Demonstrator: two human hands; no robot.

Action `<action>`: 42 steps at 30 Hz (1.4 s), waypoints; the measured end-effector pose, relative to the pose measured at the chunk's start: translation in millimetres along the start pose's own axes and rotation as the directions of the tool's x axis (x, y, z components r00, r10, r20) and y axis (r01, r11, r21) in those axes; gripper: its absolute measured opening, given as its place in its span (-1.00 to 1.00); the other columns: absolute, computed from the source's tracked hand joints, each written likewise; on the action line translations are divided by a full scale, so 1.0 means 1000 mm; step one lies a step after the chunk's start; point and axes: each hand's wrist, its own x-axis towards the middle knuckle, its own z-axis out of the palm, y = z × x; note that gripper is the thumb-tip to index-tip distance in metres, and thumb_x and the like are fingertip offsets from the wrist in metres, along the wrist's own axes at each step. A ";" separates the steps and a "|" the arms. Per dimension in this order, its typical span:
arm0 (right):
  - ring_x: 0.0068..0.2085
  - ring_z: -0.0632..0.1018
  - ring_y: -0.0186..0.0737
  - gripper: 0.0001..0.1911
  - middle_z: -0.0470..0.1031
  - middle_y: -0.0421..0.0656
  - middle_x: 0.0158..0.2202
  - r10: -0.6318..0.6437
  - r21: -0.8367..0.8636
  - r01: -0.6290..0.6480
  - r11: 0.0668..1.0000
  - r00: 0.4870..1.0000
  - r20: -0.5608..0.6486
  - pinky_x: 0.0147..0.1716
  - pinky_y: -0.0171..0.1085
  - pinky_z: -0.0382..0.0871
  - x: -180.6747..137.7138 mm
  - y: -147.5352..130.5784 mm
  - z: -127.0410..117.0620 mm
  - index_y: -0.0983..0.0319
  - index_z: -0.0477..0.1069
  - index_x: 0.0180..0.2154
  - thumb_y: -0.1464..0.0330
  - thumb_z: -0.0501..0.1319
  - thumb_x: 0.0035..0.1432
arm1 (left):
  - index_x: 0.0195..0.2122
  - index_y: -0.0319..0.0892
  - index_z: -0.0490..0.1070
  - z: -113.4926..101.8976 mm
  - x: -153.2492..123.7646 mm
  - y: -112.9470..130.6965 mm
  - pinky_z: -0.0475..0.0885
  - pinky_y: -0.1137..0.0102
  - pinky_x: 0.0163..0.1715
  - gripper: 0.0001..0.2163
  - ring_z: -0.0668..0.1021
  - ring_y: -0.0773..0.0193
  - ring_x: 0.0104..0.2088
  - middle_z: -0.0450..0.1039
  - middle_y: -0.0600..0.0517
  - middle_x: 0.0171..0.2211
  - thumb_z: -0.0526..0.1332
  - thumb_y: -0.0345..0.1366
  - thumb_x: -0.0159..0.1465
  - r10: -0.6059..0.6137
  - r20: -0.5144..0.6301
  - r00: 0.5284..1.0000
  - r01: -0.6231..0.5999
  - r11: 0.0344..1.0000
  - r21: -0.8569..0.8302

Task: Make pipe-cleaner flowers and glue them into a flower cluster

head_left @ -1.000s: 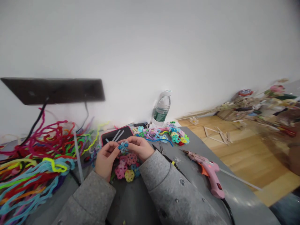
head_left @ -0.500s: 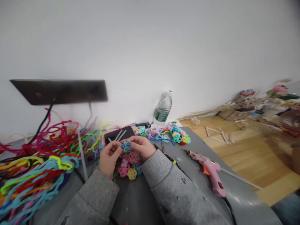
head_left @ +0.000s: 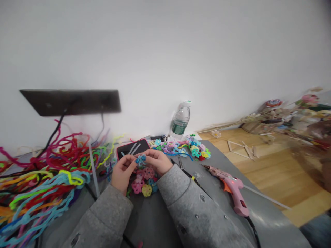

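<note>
My left hand [head_left: 122,173] and my right hand [head_left: 157,161] meet over the grey table [head_left: 222,199], fingers pinched together on a small blue pipe-cleaner flower [head_left: 141,159]. Both sleeves are grey. Just below the hands lies a cluster of finished flowers [head_left: 142,181] in pink, yellow and blue. A dark phone with a red case [head_left: 132,148], with two clear glue sticks lying on it, sits right behind the hands.
A big tangle of coloured pipe cleaners [head_left: 43,179] fills the left. More small flowers [head_left: 183,147] and a water bottle [head_left: 180,121] stand at the back. A pink glue gun [head_left: 231,189] lies at right. Wooden floor with sticks [head_left: 243,148] beyond.
Both hands keep their pinch on the blue flower, with only small finger shifts. The view has drifted slightly, moving everything a little to the right.
</note>
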 end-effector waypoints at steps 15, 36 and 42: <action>-0.44 0.49 -0.37 -0.67 0.55 -0.17 -0.43 0.015 0.024 -0.015 1.000 1.000 -0.013 -0.41 -0.36 0.29 0.001 0.000 0.002 0.30 0.43 -0.52 0.23 0.44 -0.31 | -0.47 -0.21 0.38 -0.001 0.001 -0.002 0.23 0.58 -0.61 -0.81 0.33 0.47 -0.59 0.34 0.15 -0.56 0.34 -0.23 0.00 -0.011 0.016 1.000 0.011 1.000 -0.014; -0.43 0.50 -0.35 -0.66 0.55 -0.15 -0.40 0.014 -0.004 -0.014 1.000 1.000 -0.025 -0.37 -0.33 0.33 -0.001 -0.002 0.002 0.29 0.43 -0.50 0.21 0.43 -0.28 | -0.48 -0.21 0.39 0.000 0.000 0.000 0.25 0.56 -0.61 -0.81 0.34 0.45 -0.61 0.35 0.14 -0.56 0.33 -0.22 -0.01 -0.003 -0.011 1.000 0.004 1.000 0.029; -0.40 0.51 -0.32 -0.66 0.55 -0.13 -0.38 0.010 -0.010 -0.010 1.000 1.000 -0.015 -0.34 -0.30 0.33 -0.002 -0.002 0.002 0.30 0.43 -0.50 0.21 0.42 -0.27 | -0.48 -0.21 0.39 0.000 0.000 0.000 0.24 0.57 -0.62 -0.82 0.33 0.46 -0.60 0.35 0.14 -0.56 0.33 -0.23 0.00 -0.008 -0.003 1.000 0.008 1.000 0.007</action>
